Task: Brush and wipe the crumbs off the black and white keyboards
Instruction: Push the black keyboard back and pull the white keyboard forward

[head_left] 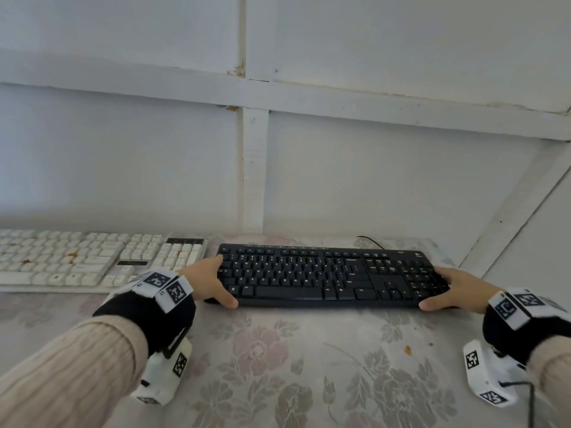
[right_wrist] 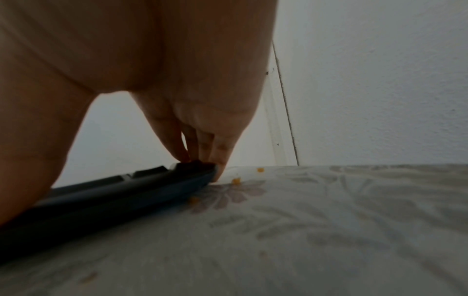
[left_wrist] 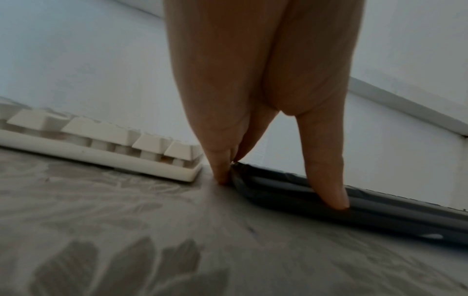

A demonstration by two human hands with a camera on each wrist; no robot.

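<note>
black keyboard [head_left: 324,273]: light, stiff plastic, smooth edges may slip | hold: we grasp both short ends, left hand [head_left: 207,281] and right hand [head_left: 457,288] | white keyboard [head_left: 92,257]: crumbs remain

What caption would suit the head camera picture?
Both hands, left and right, grip the ends of the black keyboard beside the crumb-strewn white keyboard.

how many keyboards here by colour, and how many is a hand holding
black keyboard: 1, left hand and right hand each grip one end
white keyboard: 1, no hand on it
total: 2 keyboards, 1 held
</note>
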